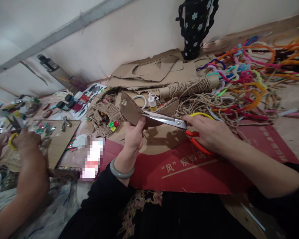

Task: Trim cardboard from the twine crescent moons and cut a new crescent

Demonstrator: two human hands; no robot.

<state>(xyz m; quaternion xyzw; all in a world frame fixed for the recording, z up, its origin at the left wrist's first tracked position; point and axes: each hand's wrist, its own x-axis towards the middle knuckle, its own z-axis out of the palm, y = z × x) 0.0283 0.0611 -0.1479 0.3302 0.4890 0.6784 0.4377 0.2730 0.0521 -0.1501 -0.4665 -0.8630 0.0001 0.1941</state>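
Note:
A curved, crescent-like piece of brown cardboard point(131, 111) is pinched in my left hand point(135, 136), raised over the red board point(189, 169). My right hand point(210, 132) grips scissors point(178, 122) with orange and yellow handles. Their blades point left, and the tips touch or overlap the cardboard piece close to my left thumb. Behind the piece stand a small glue bottle point(152, 102) with yellow liquid and a white ring point(140, 99). A coiled cord piece point(104, 114) lies left of it, with small green and red bits point(113, 125) at its edge.
Cardboard sheets point(149, 71), a cord-wound tube point(191, 87) and a black flowered tumbler point(194, 30) are at the back. Colourful fuzzy stems point(254, 76) and loose twine point(201, 106) spread right. At left, another person's hands point(27, 141) hold yellow-handled scissors near paint jars point(73, 103).

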